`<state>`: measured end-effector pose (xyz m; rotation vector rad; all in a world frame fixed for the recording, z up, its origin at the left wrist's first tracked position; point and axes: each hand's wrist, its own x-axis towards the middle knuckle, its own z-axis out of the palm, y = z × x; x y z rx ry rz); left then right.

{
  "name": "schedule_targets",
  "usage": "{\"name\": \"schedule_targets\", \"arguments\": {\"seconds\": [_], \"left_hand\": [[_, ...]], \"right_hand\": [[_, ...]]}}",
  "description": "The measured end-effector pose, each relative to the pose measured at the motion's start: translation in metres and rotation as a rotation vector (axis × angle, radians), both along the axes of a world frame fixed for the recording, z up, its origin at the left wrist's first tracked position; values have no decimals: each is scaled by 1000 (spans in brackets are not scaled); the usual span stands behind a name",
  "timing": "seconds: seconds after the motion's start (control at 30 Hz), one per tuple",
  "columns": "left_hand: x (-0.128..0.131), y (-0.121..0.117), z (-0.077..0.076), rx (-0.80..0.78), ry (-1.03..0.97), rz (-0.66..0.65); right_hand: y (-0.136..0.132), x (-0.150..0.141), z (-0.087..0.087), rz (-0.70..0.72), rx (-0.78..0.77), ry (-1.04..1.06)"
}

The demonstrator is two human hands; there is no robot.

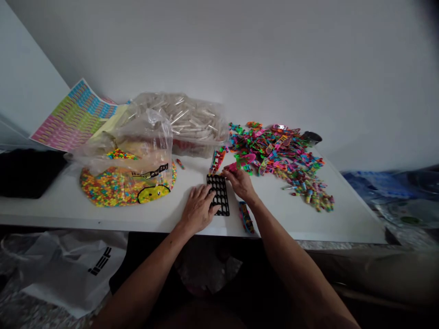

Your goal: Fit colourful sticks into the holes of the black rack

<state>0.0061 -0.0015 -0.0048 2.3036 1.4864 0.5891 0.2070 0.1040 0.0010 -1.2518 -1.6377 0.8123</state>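
A small black grid tray (221,187) with many square holes lies on the white table (295,219) near its front edge. My left hand (198,209) rests on the tray's left side, fingers lying flat over it. My right hand (239,182) sits at the tray's upper right corner, fingers curled in a pinch; what they hold is too small to make out. A large heap of small colourful plastic pieces (281,155) spreads just beyond my right hand. A multicoloured strip piece (246,217) lies by my right wrist.
A clear bag of tiny coloured beads (126,178) with a yellow smiley stands left. Behind it is a clear bag of transparent tubes (185,119) and a printed colour sheet (73,116). A black object (29,172) lies far left, a dark cup (311,137) behind the heap.
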Motion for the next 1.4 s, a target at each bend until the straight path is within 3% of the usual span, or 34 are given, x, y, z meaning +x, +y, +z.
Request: {"name": "schedule_targets", "arguments": {"seconds": [0.27, 0.53, 1.1, 1.17, 1.23, 1.3, 1.4], "left_hand": [[0, -1, 0, 34, 10, -5], [0, 0, -5, 50, -8, -7], [-1, 0, -6, 70, 55, 7], [-2, 0, -6, 73, 63, 3], [-2, 1, -6, 78, 65, -2], [-2, 2, -6, 87, 56, -4], [-1, 5, -9, 99, 38, -6]], "right_hand": [[4, -1, -6, 78, 55, -246], [5, -5, 8, 75, 106, -458], [12, -17, 13, 78, 22, -492], [3, -9, 23, 45, 9, -441], [-18, 11, 35, -76, -2, -423], [-53, 34, 43, -217, -48, -522], [-112, 55, 42, -294, -242, -755]]}}
